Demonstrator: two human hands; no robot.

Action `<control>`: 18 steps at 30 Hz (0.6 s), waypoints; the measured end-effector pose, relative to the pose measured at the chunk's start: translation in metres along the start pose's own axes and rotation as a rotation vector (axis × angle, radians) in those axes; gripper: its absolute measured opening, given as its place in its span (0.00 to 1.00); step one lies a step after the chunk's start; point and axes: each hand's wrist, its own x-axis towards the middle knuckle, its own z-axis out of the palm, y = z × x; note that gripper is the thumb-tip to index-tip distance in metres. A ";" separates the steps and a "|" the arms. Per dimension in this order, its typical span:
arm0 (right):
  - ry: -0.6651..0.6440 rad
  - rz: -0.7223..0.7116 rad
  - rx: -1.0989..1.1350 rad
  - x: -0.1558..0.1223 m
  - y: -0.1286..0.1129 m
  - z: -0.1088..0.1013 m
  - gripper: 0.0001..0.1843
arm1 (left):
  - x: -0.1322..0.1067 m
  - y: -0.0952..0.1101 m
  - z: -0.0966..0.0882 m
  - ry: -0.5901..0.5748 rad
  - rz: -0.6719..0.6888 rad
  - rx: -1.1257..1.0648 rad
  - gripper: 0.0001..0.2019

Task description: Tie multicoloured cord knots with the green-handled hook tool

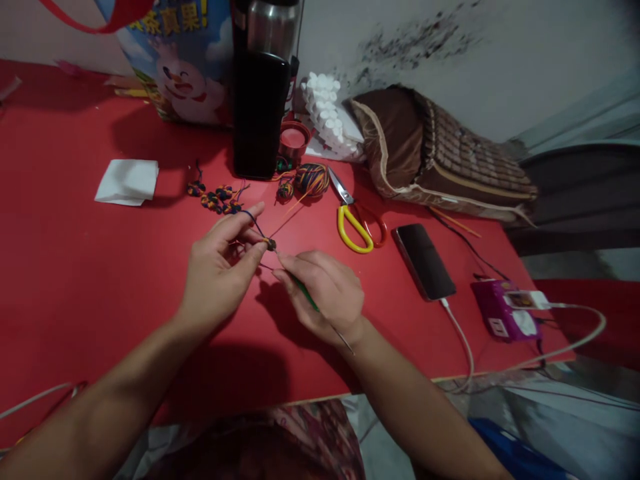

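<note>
My left hand (223, 267) pinches a tiny multicoloured yarn piece (270, 244) between thumb and forefinger, with a blue strand looped over the forefinger. My right hand (325, 293) is closed round a green-handled crochet hook (313, 305), whose tip meets the yarn piece. A thin strand runs from the piece toward a ball of multicoloured yarn (311, 179) further back. Both hands hover just above the red table (75, 280).
Several small finished yarn pieces (215, 197) lie behind my left hand, beside a white folded tissue (127, 181). Yellow-handled scissors (353, 217), a black phone (425, 260) on a cable, a purple box (503, 310), a black flask (260, 113), a brown cushion (440, 157).
</note>
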 end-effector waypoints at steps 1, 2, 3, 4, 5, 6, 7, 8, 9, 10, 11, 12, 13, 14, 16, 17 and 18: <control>-0.003 0.010 0.009 0.000 0.000 -0.001 0.08 | 0.001 0.000 0.000 -0.004 0.009 0.021 0.23; -0.009 0.020 0.019 0.000 0.000 -0.002 0.08 | 0.001 0.000 -0.001 -0.010 0.021 0.041 0.22; -0.015 0.030 0.034 0.001 0.000 -0.003 0.07 | 0.001 0.000 -0.001 -0.016 0.037 0.062 0.22; -0.023 0.039 0.052 0.002 0.000 -0.003 0.07 | 0.001 0.000 -0.001 -0.020 0.055 0.084 0.20; -0.032 0.047 0.068 0.002 0.001 -0.004 0.07 | 0.001 -0.001 -0.002 -0.023 0.071 0.109 0.19; -0.040 0.053 0.079 0.003 0.001 -0.005 0.07 | 0.001 -0.001 -0.002 -0.025 0.087 0.134 0.18; -0.049 0.056 0.083 0.003 0.001 -0.006 0.06 | 0.001 -0.001 -0.003 -0.026 0.101 0.161 0.17; -0.055 0.057 0.082 0.004 0.002 -0.006 0.06 | 0.001 -0.002 -0.003 -0.027 0.115 0.186 0.16; -0.058 0.056 0.080 0.004 0.002 -0.006 0.06 | 0.001 -0.002 -0.003 -0.030 0.126 0.211 0.16; -0.061 0.056 0.082 0.004 0.002 -0.006 0.05 | 0.001 -0.002 -0.004 -0.038 0.139 0.235 0.16; -0.061 0.057 0.091 0.004 0.002 -0.006 0.05 | 0.001 -0.003 -0.004 -0.047 0.155 0.259 0.15; -0.061 0.063 0.107 0.003 0.002 -0.007 0.05 | 0.001 -0.003 -0.004 -0.055 0.173 0.279 0.14; -0.063 0.076 0.126 0.003 0.002 -0.007 0.05 | 0.001 -0.003 -0.005 -0.062 0.187 0.296 0.13; -0.067 0.094 0.145 0.004 0.002 -0.007 0.05 | 0.002 -0.003 -0.005 -0.065 0.200 0.307 0.13; -0.073 0.147 0.188 0.005 0.002 -0.009 0.05 | 0.002 -0.003 -0.007 -0.077 0.211 0.314 0.13; -0.071 0.176 0.218 0.006 0.002 -0.010 0.05 | 0.003 -0.003 -0.008 -0.086 0.209 0.312 0.14; -0.068 0.206 0.260 0.007 0.002 -0.012 0.05 | 0.003 -0.002 -0.009 -0.098 0.206 0.309 0.15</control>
